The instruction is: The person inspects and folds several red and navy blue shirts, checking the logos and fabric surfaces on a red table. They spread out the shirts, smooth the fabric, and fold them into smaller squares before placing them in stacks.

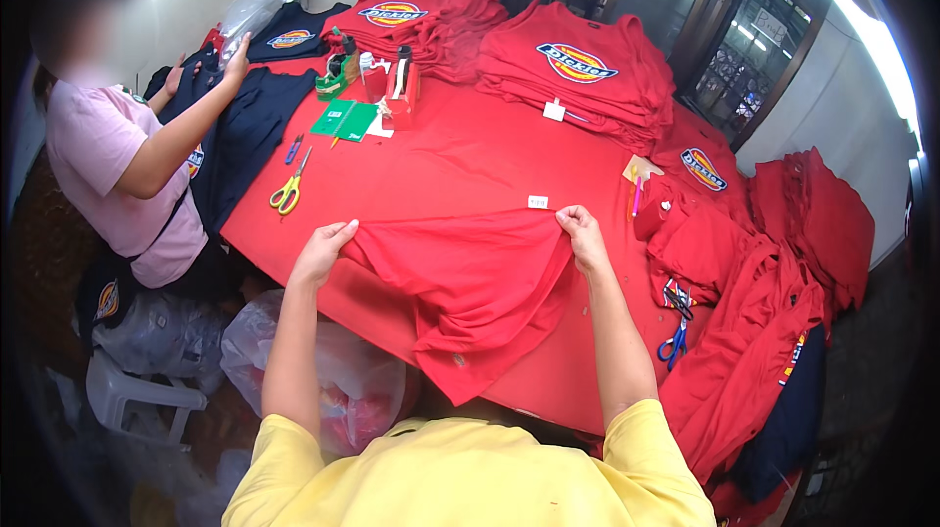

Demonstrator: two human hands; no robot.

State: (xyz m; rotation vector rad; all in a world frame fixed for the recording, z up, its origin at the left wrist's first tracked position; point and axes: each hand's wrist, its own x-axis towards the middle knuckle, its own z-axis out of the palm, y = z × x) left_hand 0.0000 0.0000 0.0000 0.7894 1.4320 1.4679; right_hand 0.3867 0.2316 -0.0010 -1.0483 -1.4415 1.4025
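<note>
On my feed, the left hand and right hand each pinch the red fabric garment; its stretched edge runs crosswise between them, neither nearer.

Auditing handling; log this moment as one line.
left hand: pinching red garment; right hand: pinching its other end; yellow-handled scissors: on table

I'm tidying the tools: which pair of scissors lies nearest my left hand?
The yellow-handled scissors, lying just beyond your left hand; the other pair, the blue-handled scissors, lies at the far right, past your right hand.
</note>
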